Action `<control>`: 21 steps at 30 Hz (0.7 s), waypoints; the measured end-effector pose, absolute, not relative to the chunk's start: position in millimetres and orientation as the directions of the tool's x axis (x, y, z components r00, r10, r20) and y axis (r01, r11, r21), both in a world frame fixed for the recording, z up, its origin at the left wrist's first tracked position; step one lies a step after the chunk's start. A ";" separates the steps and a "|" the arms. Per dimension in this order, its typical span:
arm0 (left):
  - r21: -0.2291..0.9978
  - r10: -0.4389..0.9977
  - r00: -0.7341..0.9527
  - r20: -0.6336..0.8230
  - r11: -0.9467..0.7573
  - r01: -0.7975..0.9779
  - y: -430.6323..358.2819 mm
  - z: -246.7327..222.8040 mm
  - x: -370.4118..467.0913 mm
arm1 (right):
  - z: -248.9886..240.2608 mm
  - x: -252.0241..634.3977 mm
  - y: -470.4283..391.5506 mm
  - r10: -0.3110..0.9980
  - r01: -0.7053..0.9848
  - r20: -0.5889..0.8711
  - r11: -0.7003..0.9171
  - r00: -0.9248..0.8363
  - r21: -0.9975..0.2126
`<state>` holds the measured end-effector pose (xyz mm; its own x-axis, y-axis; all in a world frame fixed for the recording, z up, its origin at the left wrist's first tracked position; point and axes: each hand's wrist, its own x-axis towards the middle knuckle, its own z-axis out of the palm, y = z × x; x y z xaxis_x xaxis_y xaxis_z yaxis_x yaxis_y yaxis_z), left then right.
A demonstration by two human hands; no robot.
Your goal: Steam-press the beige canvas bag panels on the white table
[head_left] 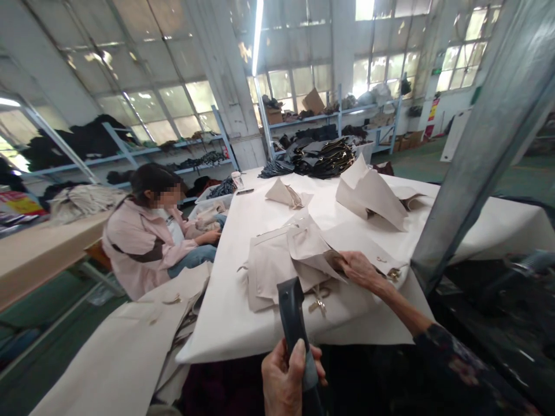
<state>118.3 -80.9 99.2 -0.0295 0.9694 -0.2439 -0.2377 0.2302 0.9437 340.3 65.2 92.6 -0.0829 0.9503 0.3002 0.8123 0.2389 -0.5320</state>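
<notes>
My left hand (288, 372) is closed round the grey grip of a black handheld tool (291, 303) with a broad, flattened head; its exact kind I cannot make out. The tool's head points up, just in front of the table's near edge. My right hand (358, 268) pinches the edge of a beige fabric piece (307, 242), which is partly lifted and folded. Beneath it lies a flat beige bag panel (266, 266). Gold-coloured metal clasps (318, 303) hang by the panel's near edge, and another metal fitting (393, 274) lies right of my right hand.
More beige pieces (368, 193) lie on the white table (229, 294), with a black pile (316, 157) at its far end. A grey metal post (468, 150) rises at the right. A co-worker (143, 242) sits left, near stacked beige panels (117, 346).
</notes>
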 end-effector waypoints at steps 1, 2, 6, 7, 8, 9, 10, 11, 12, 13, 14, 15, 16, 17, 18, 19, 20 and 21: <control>0.944 0.973 -0.024 -0.231 0.218 -0.249 -78.5 100.0 119.1 | 98.6 343.2 70.1 0.957 0.807 0.281 0.225 -0.077 -0.546; 0.943 0.976 -0.014 -0.219 0.208 -0.260 -75.9 100.5 121.1 | 103.4 345.5 73.4 0.962 0.800 0.262 0.217 -0.078 -0.560; 0.943 0.980 0.067 -0.185 0.197 -0.269 -66.4 98.2 140.6 | 109.0 348.3 74.8 0.974 0.762 0.204 0.203 -0.095 -0.615; 0.943 0.980 0.090 -0.176 0.194 -0.269 -64.4 97.2 147.1 | 107.4 348.3 73.7 0.976 0.753 0.194 0.202 -0.100 -0.626; 0.943 0.980 0.110 -0.168 0.192 -0.271 -62.3 96.4 153.6 | 105.2 348.2 72.4 0.977 0.744 0.186 0.202 -0.107 -0.636; 0.944 0.979 0.127 -0.160 0.190 -0.271 -60.0 96.0 159.6 | 102.9 348.2 71.1 0.977 0.736 0.179 0.204 -0.114 -0.645; 0.945 0.978 0.139 -0.154 0.187 -0.270 -57.2 96.2 164.9 | 100.5 348.2 69.7 0.977 0.728 0.175 0.209 -0.123 -0.653; 0.948 0.978 0.147 -0.146 0.181 -0.263 -53.8 96.9 169.3 | 98.5 348.2 68.2 0.976 0.720 0.172 0.215 -0.133 -0.660; 0.952 0.978 0.154 -0.137 0.173 -0.251 -49.8 98.3 172.8 | 96.9 348.1 66.5 0.975 0.712 0.171 0.221 -0.143 -0.666; 0.958 0.978 0.164 -0.126 0.163 -0.236 -45.3 100.1 175.2 | 95.8 347.8 64.7 0.974 0.706 0.172 0.227 -0.149 -0.671; 0.963 0.978 0.175 -0.111 0.149 -0.224 -40.3 102.4 176.8 | 95.1 347.3 62.8 0.973 0.703 0.173 0.229 -0.152 -0.674; 0.967 0.978 0.184 -0.097 0.136 -0.217 -35.2 104.8 177.6 | 94.7 346.5 60.7 0.973 0.701 0.176 0.229 -0.149 -0.675; 0.969 0.978 0.191 -0.084 0.126 -0.215 -30.3 107.4 177.7 | 94.6 345.6 58.7 0.974 0.702 0.179 0.226 -0.141 -0.675; 0.970 0.978 0.193 -0.075 0.117 -0.214 -25.8 109.8 177.3 | 94.6 344.5 56.8 0.975 0.705 0.182 0.220 -0.130 -0.674; 0.970 0.979 0.193 -0.068 0.110 -0.215 -22.2 111.9 176.6 | 94.5 343.2 55.0 0.976 0.709 0.185 0.213 -0.118 -0.672; 0.971 0.980 0.191 -0.062 0.104 -0.217 -19.5 113.7 175.6 | 94.4 341.9 53.5 0.976 0.714 0.188 0.208 -0.108 -0.669; 0.971 0.980 0.190 -0.055 0.096 -0.217 -17.8 115.2 174.4 | 94.1 340.7 52.3 0.976 0.719 0.190 0.204 -0.102 -0.665; 0.972 0.981 0.191 -0.048 0.089 -0.217 -16.8 116.4 173.3 | 93.8 339.5 51.3 0.976 0.724 0.192 0.203 -0.098 -0.660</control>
<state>173.3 -16.8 116.4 0.1906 0.9805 -0.0476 -0.2167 0.0893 0.9721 339.5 51.3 93.8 -0.0982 0.9764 0.1923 0.7237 0.2027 -0.6597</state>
